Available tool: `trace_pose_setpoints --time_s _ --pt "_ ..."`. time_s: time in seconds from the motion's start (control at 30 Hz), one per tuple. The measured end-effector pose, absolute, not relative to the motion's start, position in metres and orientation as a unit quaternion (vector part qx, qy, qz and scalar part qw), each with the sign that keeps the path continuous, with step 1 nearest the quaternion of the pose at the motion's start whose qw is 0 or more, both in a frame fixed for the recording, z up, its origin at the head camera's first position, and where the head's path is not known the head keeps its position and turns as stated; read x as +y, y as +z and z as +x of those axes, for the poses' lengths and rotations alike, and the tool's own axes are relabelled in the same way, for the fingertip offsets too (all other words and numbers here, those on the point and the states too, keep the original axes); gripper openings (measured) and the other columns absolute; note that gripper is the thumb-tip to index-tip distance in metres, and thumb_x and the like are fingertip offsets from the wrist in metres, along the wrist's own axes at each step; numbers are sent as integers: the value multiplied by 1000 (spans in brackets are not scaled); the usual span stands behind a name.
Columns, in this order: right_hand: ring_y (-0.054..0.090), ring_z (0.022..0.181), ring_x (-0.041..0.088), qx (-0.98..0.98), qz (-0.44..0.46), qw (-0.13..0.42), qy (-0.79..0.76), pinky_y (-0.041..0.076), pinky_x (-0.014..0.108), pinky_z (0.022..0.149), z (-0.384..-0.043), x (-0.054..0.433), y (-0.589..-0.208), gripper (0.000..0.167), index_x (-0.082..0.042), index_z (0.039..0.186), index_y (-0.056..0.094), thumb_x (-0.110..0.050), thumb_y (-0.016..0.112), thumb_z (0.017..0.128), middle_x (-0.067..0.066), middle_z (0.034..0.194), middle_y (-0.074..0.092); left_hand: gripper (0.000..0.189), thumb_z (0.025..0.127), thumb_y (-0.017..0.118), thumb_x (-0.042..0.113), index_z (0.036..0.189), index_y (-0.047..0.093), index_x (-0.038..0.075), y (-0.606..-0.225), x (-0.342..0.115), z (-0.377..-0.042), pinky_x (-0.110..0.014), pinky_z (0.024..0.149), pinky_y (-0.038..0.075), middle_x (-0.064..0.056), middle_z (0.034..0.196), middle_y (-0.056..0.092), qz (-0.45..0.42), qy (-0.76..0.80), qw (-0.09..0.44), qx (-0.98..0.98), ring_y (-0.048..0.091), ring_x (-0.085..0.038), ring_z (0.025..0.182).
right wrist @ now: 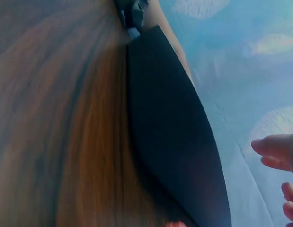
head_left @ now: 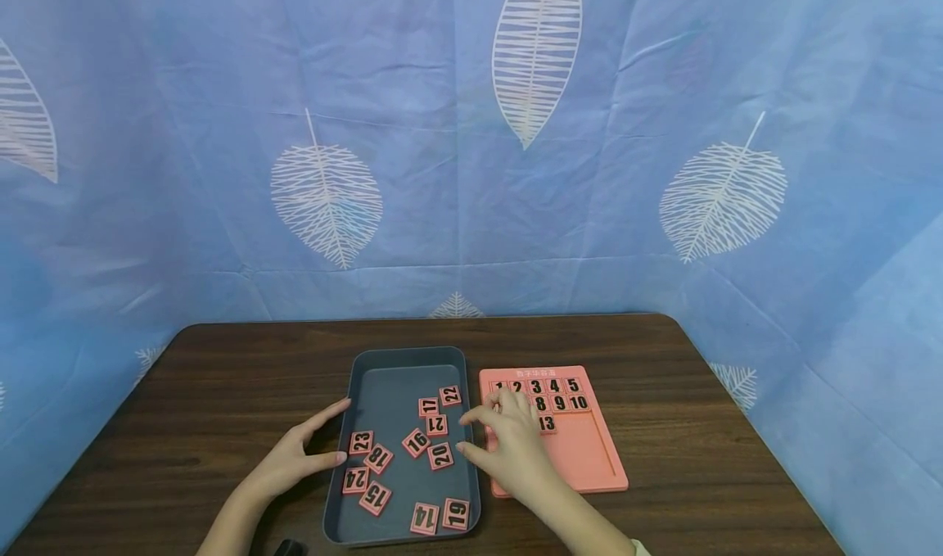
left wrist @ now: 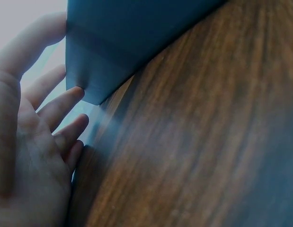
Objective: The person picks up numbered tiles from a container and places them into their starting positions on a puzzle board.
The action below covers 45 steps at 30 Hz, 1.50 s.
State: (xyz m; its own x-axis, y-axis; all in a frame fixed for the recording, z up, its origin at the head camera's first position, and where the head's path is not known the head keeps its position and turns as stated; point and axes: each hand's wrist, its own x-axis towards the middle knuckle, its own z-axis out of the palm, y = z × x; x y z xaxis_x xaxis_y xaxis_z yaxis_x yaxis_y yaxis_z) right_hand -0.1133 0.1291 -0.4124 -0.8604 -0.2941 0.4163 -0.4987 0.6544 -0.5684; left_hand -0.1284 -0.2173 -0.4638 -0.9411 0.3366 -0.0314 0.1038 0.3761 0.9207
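Note:
A dark grey tray (head_left: 401, 359) lies on the table with several pink number tiles in it, among them the 16 tile (head_left: 416, 442), the 20 tile (head_left: 440, 455) and the 21 tile (head_left: 437, 424). My left hand (head_left: 298, 458) is at the tray's left side, thumb and fingers spread, fingertips against the outer wall (left wrist: 127, 42) in the left wrist view. Above the tray's right rim and the left part of a pink number board (head_left: 582, 449) hovers my right hand (head_left: 516, 441), thumb and forefinger apart with nothing between them. It hides some of the board's tiles.
Along the board's upper rows sit numbered tiles, including the 5 tile (head_left: 573, 385) and the 10 tile (head_left: 579, 403). A small black object (head_left: 290, 548) shows at the near edge of the wooden table (head_left: 258, 359). Blue leaf-patterned cloth (head_left: 442, 212) hangs behind.

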Motion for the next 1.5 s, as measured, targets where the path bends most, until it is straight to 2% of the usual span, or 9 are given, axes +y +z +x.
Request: trace_pose_setpoints --time_s 0.17,0.3,0.6,0.77,0.93,1.3,1.5 --pt "31 88 14 -887 280 108 350 27 38 77 -111 109 -414 25 -24 96 73 -26 84 74 -9 97 39 72 88 71 17 150 35 13 -464 -217 -128 -74 98 17 -18 155 22 135 543 109 822 13 -49 138" --pt "34 94 12 -888 320 76 322 28 33 79 -112 95 -418 26 -27 101 73 -31 81 77 -7 105 45 72 88 71 18 150 35 15 -465 -217 -129 -73 98 17 -17 155 23 134 543 109 822 14 -49 138" --pt "27 86 7 -871 386 54 299 23 29 75 -116 71 -427 25 -29 102 73 -34 80 78 -12 94 34 72 89 70 19 151 34 15 -467 -218 -129 -76 96 17 -16 155 22 140 537 109 825 14 -50 138" --pt "29 88 7 -866 406 40 288 26 30 79 -116 66 -433 25 -30 101 74 -34 81 78 -13 95 34 72 89 70 19 150 34 14 -466 -217 -130 -76 96 16 -16 155 23 142 533 107 827 14 -50 138" --pt "30 92 7 -861 421 25 282 28 31 84 -118 65 -434 26 -30 102 74 -35 80 78 -13 96 36 71 89 69 18 150 34 14 -465 -218 -130 -77 95 16 -16 155 23 143 532 100 829 14 -50 137" --pt "30 91 9 -856 420 -14 302 27 31 79 -136 89 -425 30 -30 107 73 -33 80 78 -13 102 41 72 89 69 18 151 33 15 -465 -218 -130 -74 97 18 -17 155 22 138 544 108 821 14 -49 138" --pt "33 95 9 -844 452 -36 286 26 30 79 -146 104 -420 33 -31 110 72 -31 81 78 -13 103 44 72 89 69 18 151 33 15 -464 -217 -129 -73 98 18 -18 155 22 134 547 112 819 14 -49 138"
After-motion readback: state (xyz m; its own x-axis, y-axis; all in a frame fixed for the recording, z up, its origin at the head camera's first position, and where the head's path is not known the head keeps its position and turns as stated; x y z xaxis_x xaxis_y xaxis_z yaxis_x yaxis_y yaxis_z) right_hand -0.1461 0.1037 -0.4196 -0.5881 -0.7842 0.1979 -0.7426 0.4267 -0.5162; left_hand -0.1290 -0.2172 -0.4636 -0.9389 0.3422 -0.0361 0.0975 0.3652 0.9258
